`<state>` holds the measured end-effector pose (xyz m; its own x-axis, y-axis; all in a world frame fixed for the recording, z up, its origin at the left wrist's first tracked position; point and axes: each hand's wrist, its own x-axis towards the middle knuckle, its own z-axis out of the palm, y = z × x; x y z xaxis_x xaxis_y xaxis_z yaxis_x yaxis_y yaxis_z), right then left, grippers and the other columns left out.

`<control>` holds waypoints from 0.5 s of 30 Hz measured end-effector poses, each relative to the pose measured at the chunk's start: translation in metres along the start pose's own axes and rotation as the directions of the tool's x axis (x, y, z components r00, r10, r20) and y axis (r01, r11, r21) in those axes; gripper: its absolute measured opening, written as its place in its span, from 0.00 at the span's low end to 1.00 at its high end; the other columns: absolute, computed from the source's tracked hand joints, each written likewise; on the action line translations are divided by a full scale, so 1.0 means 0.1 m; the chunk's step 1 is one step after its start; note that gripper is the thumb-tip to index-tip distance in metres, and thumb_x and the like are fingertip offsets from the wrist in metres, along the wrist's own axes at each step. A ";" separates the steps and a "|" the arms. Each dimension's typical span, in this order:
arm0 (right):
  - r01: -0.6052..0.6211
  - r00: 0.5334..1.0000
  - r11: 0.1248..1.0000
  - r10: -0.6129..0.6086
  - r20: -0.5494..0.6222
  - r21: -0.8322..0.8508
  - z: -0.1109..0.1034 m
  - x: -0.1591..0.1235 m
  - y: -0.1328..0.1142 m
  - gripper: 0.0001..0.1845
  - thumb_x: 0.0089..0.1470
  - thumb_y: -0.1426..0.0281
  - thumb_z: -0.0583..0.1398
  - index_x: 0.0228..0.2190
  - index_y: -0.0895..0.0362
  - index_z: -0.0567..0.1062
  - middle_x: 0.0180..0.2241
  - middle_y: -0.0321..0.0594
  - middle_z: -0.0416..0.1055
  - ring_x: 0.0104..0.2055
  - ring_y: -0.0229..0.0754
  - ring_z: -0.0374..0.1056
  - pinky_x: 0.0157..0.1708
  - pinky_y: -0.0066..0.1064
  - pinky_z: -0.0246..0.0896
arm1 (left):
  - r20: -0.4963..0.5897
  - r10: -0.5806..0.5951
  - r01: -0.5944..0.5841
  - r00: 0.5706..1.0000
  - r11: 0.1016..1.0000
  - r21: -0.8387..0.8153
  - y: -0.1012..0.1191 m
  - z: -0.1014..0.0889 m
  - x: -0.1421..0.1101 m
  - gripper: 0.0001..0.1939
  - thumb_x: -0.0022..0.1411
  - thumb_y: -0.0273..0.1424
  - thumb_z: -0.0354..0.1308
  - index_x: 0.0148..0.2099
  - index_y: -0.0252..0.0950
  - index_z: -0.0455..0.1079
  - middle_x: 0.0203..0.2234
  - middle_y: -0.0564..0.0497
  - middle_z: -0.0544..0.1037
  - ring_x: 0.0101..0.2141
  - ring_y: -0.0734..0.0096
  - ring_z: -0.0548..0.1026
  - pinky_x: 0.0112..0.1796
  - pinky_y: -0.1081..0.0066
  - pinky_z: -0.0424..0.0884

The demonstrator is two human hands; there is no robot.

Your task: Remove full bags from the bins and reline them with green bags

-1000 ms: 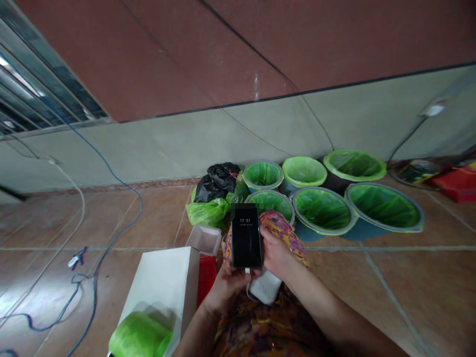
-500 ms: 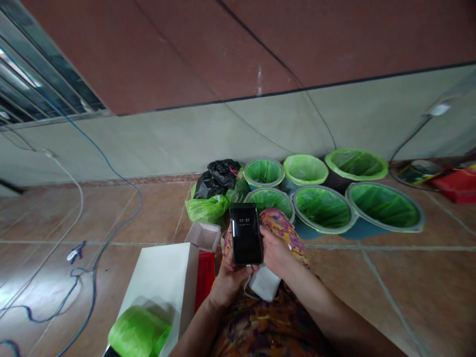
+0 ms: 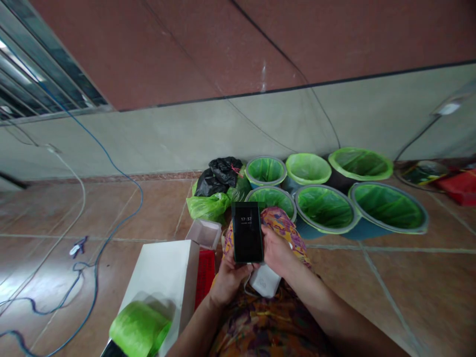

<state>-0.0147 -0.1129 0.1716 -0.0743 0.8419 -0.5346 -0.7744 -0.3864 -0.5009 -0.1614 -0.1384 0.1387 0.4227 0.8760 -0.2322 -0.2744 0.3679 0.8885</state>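
Observation:
I hold a black phone [image 3: 247,232] upright over my lap, its dark screen showing a clock. My left hand [image 3: 227,280] is closed round its lower end from below. My right hand [image 3: 275,249] grips its right edge with the fingers curled. A white cable runs from the phone's base to a white charger block [image 3: 265,283] lying on my patterned clothing [image 3: 260,322], just under both hands.
Several buckets lined with green bags [image 3: 323,206] stand by the wall. Black and green bags [image 3: 215,188] lie left of them. A white box [image 3: 163,277], a red box [image 3: 206,273], a small open box [image 3: 204,233] and a green roll [image 3: 137,329] sit at my left. Blue and white cables [image 3: 92,248] cross the tiled floor.
The view has drifted slightly. Both hands keep the same hold on the phone, which has barely moved.

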 end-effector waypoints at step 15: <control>0.025 0.999 1.000 -0.025 0.022 0.001 -0.04 0.02 0.02 0.14 0.53 0.62 0.60 0.36 0.58 0.77 0.32 0.42 0.79 0.35 0.43 0.74 0.38 0.34 0.69 | -0.013 -0.008 0.009 1.000 1.000 0.016 -0.03 -0.02 0.00 0.20 0.49 0.33 0.71 0.45 0.35 0.76 0.35 0.48 0.80 0.34 0.67 0.76 0.43 0.67 0.71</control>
<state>-0.0142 -0.1131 0.1669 -0.0684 0.8593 -0.5069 -0.7765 -0.3649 -0.5137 -0.1622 -0.1392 0.1355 0.4138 0.8768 -0.2449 -0.2564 0.3703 0.8928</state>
